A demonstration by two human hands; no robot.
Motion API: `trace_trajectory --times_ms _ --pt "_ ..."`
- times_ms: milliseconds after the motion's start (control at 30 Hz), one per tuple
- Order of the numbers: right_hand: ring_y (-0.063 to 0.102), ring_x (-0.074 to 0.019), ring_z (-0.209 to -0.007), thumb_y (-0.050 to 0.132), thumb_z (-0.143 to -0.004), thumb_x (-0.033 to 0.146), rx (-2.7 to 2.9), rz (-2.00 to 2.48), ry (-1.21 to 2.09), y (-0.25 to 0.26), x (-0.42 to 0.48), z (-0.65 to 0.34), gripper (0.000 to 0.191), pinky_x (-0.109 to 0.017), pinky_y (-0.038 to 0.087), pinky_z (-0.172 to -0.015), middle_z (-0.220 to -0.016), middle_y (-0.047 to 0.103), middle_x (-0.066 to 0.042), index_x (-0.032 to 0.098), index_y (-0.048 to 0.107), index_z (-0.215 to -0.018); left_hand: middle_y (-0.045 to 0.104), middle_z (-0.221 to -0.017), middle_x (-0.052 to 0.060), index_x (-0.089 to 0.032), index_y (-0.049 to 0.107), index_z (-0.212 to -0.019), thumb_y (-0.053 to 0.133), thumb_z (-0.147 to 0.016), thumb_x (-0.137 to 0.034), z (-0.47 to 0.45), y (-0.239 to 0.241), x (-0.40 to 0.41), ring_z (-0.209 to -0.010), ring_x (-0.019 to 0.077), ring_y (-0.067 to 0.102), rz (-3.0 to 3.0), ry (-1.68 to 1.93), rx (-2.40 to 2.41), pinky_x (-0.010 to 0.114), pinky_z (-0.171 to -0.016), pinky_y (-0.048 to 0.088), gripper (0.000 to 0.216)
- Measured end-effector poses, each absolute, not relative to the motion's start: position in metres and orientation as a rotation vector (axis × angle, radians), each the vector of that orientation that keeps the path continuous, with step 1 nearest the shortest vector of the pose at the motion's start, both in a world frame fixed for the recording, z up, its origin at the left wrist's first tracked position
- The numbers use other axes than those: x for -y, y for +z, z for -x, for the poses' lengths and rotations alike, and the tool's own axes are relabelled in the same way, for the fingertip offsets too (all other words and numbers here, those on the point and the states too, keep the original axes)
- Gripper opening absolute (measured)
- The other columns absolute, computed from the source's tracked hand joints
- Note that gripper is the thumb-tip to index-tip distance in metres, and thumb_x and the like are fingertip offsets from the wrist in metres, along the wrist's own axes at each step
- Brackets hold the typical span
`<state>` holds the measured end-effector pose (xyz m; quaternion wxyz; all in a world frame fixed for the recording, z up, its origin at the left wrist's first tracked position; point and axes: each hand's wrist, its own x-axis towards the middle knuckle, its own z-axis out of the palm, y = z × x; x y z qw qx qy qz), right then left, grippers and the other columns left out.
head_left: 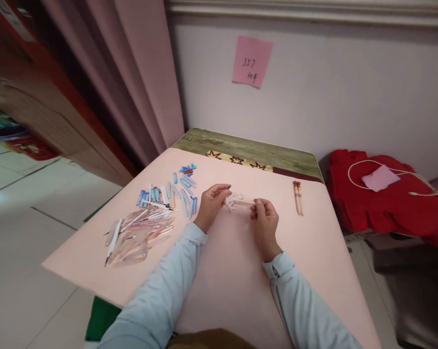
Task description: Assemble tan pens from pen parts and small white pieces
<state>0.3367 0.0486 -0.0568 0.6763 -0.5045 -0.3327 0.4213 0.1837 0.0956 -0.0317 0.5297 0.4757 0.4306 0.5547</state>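
My left hand point(214, 206) is closed in a pinch, with a tiny dark tip showing at its fingertips; what it holds is too small to make out. Between thumb and fingers, my right hand point(266, 220) grips a slim pale tube point(246, 202) that points toward the left hand. Small white pieces point(235, 198) lie scattered between both hands. To the left are a pile of clear pinkish pen barrels point(142, 235), thin white refills point(113, 242) with dark tips, and several blue tubular parts point(184, 191). Two finished-looking pens with brown tops point(298, 198) lie on the right.
All of this rests on a pink-covered table point(233, 291) against a white wall. Blue and brown small parts point(187, 168) sit near its far left. A red cloth point(367, 194) with a white cable and pink paper is beyond the right edge. A curtain point(142, 72) hangs at left.
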Motion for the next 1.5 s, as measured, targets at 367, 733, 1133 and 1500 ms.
trace_trajectory --times_ms 367,733,1133,1500 --pt "0.052 -0.011 -0.062 0.066 -0.084 0.041 0.77 1.093 0.972 -0.05 -0.06 -0.352 0.03 -0.025 0.043 -0.062 -0.072 0.058 0.003 0.02 0.062 -0.104 0.073 -0.092 0.005 -0.023 0.069 -0.096 0.056 -0.092 -0.027 -0.171 -0.037 -0.092 -0.087 0.0193 0.066 -2.074 1.259 -1.285 0.035 -0.081 0.051 0.014" --pt "0.048 -0.0094 -0.058 0.069 -0.081 0.039 0.644 1.062 1.087 -0.052 -0.065 -0.347 0.026 -0.023 0.039 -0.056 -0.07 0.055 0.004 0.021 0.062 -0.098 0.075 -0.091 0.003 -0.023 0.069 -0.097 0.057 -0.093 -0.024 -0.167 -0.036 -0.1 -0.086 0.02 0.064 -2.253 1.257 -1.319 0.038 -0.081 0.043 0.013" --pt "0.052 -0.0099 -0.058 0.073 -0.078 0.037 0.709 1.056 1.251 -0.047 -0.059 -0.34 0.026 -0.023 0.042 -0.056 -0.067 0.058 0.004 0.021 0.065 -0.098 0.071 -0.107 0.007 -0.024 0.069 -0.106 0.058 -0.091 -0.019 -0.176 -0.031 -0.095 -0.104 0.0203 0.063 -2.05 1.374 -1.042 0.039 -0.09 0.052 0.019" --pt "0.056 -0.0083 -0.06 0.075 -0.077 0.03 0.563 0.964 1.444 -0.047 -0.053 -0.332 0.022 -0.019 0.045 -0.055 -0.074 0.065 0.002 0.02 0.066 -0.095 0.05 -0.144 0.011 -0.022 0.059 -0.126 0.06 -0.091 -0.031 -0.173 -0.013 -0.085 -0.134 0.0252 0.046 -1.512 1.892 -1.146 0.043 -0.112 0.037 0.035"
